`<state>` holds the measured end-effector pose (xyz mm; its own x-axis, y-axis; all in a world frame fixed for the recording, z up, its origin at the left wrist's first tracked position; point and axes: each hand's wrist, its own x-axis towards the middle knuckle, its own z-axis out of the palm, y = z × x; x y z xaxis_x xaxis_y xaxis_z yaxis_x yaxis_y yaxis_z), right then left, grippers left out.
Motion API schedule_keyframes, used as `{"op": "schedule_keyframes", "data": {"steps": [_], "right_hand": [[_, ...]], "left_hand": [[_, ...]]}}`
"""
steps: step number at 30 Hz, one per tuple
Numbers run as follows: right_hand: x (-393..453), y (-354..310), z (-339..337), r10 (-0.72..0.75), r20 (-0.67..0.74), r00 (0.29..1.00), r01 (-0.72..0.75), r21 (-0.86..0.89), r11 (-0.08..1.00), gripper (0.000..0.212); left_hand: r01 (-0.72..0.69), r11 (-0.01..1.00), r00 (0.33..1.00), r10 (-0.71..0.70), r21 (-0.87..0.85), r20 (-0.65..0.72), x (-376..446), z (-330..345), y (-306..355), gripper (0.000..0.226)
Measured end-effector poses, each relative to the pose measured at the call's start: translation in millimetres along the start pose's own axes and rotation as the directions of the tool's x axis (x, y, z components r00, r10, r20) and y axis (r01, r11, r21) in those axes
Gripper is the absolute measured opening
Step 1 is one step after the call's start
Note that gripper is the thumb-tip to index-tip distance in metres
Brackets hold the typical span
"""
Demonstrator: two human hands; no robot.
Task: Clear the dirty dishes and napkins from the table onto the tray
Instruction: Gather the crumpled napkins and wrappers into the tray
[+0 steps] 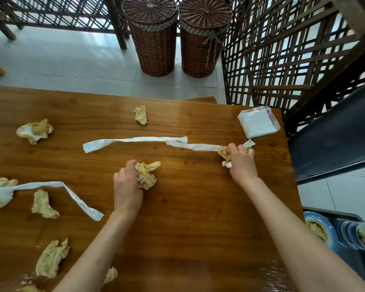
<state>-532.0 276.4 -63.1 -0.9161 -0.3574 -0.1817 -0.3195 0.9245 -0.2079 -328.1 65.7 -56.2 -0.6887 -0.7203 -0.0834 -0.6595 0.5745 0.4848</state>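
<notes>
Writing: none legible.
Tray (355, 218), 4 o'clock: held dirty bowls (316, 228).
Left hand (126, 186): gripped crumpled napkin (145, 174).
Right hand (241, 160): clutched stained napkin (224, 153).

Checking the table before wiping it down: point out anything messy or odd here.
Stained crumpled napkins lie scattered over the wooden table, with long white paper strips trailing between them. Dark spots mark the wood. Each hand grips one wad.
</notes>
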Motion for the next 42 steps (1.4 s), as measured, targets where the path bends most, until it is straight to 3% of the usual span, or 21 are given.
{"op": "schedule_keyframes", "data": {"steps": [4, 8, 13, 18, 23, 28, 30, 33, 35, 38, 40, 42], "right_hand": [[-10, -4, 3, 0.07, 0.01, 0.998, -0.07, 0.155, 0.985, 0.07], [-19, -4, 3, 0.064, 0.0, 0.998, -0.063, 0.134, 0.989, 0.041], [-28, 12, -3, 0.072, 0.03, 0.997, -0.075, 0.13, 0.989, 0.043], [-32, 17, -11, 0.108, 0.01, 0.994, -0.108, 0.161, 0.981, 0.042], [-25, 5, -15, 0.094, 0.006, 0.996, -0.093, 0.189, 0.978, 0.042], [-23, -15, -14, 0.075, -0.013, 0.997, -0.071, 0.208, 0.976, 0.042], [-23, -20, -14, 0.064, -0.016, 0.998, -0.059, 0.221, 0.973, 0.041], [-22, -27, -13, 0.064, -0.026, 0.998, -0.056, 0.241, 0.969, 0.038], [-21, -30, -12, 0.091, -0.042, 0.995, -0.077, 0.257, 0.963, 0.038], [-20, -32, -13, 0.124, -0.059, 0.99, -0.105, 0.261, 0.96, 0.039], [-20, -32, -13, 0.125, -0.047, 0.991, -0.109, 0.256, 0.96, 0.038], [-19, -33, -12, 0.117, -0.026, 0.993, -0.107, 0.25, 0.962, 0.038]], "left_hand": [[-0.012, 0.998, 1.0, 0.011, -0.069, -0.004, 25, 0, 9, 0.075], [-0.073, 0.996, 0.996, 0.075, -0.045, 0.044, 57, 2, 21, 0.088], [-0.034, 0.996, 0.987, 0.02, 0.084, 0.161, 97, 4, 30, 0.102], [0.02, 0.964, 0.979, -0.073, 0.266, 0.192, 124, 6, 35, 0.082], [0.019, 0.959, 0.995, -0.047, 0.283, 0.09, 125, 6, 41, 0.036], [0.0, 0.922, 1.0, 0.012, 0.388, -0.028, 120, 11, 38, 0.028], [-0.04, 0.913, 0.999, 0.051, 0.405, -0.016, 120, 13, 36, 0.03], [-0.092, 0.937, 0.991, 0.118, 0.337, -0.059, 121, 16, 34, 0.017], [-0.121, 0.978, 0.981, 0.144, 0.167, -0.131, 128, 17, 34, 0.014], [-0.115, 0.993, 0.981, 0.109, -0.029, -0.159, 144, 15, 41, 0.046], [-0.05, 0.999, 0.994, 0.051, 0.006, -0.097, 155, 17, 45, 0.072], [0.008, 0.994, 1.0, -0.006, 0.113, -0.026, 162, 21, 46, 0.073]]}}
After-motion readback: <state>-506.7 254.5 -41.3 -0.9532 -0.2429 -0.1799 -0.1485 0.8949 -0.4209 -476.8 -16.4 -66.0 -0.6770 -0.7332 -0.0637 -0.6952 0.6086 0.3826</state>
